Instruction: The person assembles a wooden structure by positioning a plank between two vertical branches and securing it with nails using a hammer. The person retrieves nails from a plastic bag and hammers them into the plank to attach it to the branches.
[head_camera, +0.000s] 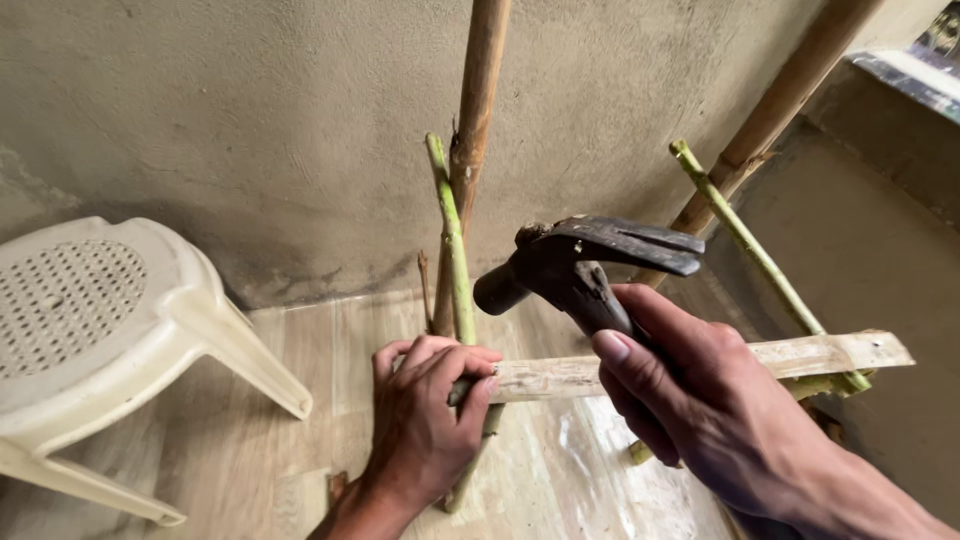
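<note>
Hammer (580, 262) sits in my right hand (715, 410), grip closed around its handle just below the dark claw head, raised above the pale flat slat (700, 365). My left hand (425, 420) pinches the slat's end against the thin green stick (455, 260), fingers closed there; a nail may be under them, I cannot tell. A glancing blow could catch my left fingertips (480, 385), since they sit right beside the joint. Swing room is tight: bamboo poles (475, 130) ahead, wall (250, 120) behind, white plastic stool (110, 330) left
</note>
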